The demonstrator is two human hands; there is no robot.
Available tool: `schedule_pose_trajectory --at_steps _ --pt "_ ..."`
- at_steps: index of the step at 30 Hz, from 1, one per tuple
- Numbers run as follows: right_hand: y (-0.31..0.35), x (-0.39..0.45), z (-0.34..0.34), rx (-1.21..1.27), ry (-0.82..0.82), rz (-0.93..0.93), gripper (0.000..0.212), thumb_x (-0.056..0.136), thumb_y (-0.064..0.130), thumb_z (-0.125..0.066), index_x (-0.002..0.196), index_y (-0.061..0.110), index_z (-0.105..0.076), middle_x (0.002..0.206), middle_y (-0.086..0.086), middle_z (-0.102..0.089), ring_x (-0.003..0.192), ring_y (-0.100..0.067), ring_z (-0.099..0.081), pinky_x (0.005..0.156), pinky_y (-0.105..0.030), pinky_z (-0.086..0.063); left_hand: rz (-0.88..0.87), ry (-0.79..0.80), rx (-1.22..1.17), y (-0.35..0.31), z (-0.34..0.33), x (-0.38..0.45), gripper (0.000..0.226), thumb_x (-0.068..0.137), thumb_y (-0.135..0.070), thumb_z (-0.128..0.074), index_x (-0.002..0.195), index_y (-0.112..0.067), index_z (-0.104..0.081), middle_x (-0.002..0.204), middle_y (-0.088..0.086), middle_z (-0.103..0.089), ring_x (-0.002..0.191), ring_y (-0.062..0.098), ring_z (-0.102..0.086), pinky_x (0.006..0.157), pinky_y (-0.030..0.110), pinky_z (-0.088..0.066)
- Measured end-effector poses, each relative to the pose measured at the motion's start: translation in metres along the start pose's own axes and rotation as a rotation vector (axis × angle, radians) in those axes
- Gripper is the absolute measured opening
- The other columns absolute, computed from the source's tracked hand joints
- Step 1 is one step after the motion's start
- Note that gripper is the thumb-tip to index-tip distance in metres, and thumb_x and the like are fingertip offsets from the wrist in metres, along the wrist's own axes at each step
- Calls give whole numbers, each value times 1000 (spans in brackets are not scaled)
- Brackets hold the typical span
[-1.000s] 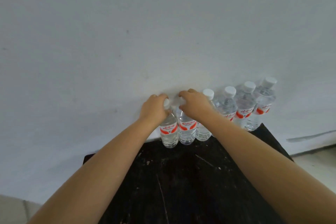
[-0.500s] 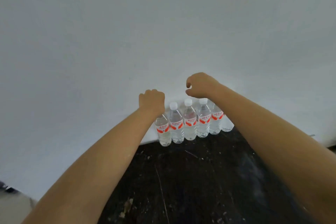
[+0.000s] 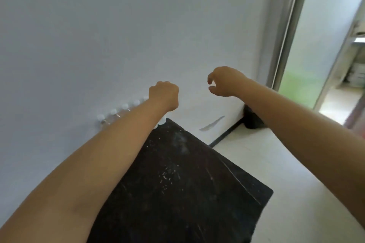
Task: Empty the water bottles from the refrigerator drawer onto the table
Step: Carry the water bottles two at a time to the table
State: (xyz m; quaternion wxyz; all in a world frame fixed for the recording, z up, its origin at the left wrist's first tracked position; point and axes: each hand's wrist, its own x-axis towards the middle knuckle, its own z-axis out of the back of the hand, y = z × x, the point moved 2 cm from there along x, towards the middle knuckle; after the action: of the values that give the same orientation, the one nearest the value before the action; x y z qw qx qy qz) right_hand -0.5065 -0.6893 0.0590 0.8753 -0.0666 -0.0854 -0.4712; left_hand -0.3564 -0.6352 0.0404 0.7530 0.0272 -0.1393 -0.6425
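While your left hand (image 3: 164, 95) hangs curled into a fist with nothing in its grip and your right hand (image 3: 223, 82) hangs half-curled and just as bare, the water bottles (image 3: 124, 107) stand in a row at the wall, below and left of your left grip on the dark worktop (image 3: 187, 173). Drop that forearm carelessly and you could topple them. It hides most of each bottle, leaving blurred caps; no refrigerator drawer shows.
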Motion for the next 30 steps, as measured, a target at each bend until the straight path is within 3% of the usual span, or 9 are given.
schedule_pose_trajectory --at_steps 5,15,20,26,30 --pt "-100 -110 21 -37 10 -222 34 94 20 -45 122 8 -58 125 -12 -56 118 -29 -52 95 -37 -45 -258 -48 -65 -137 33 -7 24 91 -7 -43 107 -6 -61 112 11 -60 94 26 -52 79 32 -45" --pt "-317 -337 40 -57 92 -746 33 94 20 -46 124 9 -57 129 -12 -55 118 -28 -53 93 -34 -44 -767 -46 -117 -450 87 -46 34 92 -18 -47 123 -10 -57 127 13 -54 120 30 -49 91 36 -45" --pt "-424 -434 50 -67 119 -893 32 93 16 -47 120 7 -61 129 -13 -57 118 -29 -54 97 -35 -44 -920 -54 -171 -600 119 -73 35 93 -21 -47 125 -10 -57 127 12 -55 120 30 -51 94 38 -47" --pt "-543 -532 43 -24 125 -1032 29 91 16 -49 106 0 -67 115 -14 -66 103 -29 -63 92 -41 -52 -1063 -23 -228 -754 137 -93 31 95 -24 -44 116 -7 -60 120 13 -60 112 29 -57 85 35 -47" --pt "-616 -569 27 41 131 -1113 28 91 18 -48 106 4 -68 111 -12 -68 101 -24 -64 84 -27 -51 -1119 44 -218 -835 133 -83 30 93 -21 -42 113 -9 -62 116 12 -62 108 32 -59 88 39 -51"
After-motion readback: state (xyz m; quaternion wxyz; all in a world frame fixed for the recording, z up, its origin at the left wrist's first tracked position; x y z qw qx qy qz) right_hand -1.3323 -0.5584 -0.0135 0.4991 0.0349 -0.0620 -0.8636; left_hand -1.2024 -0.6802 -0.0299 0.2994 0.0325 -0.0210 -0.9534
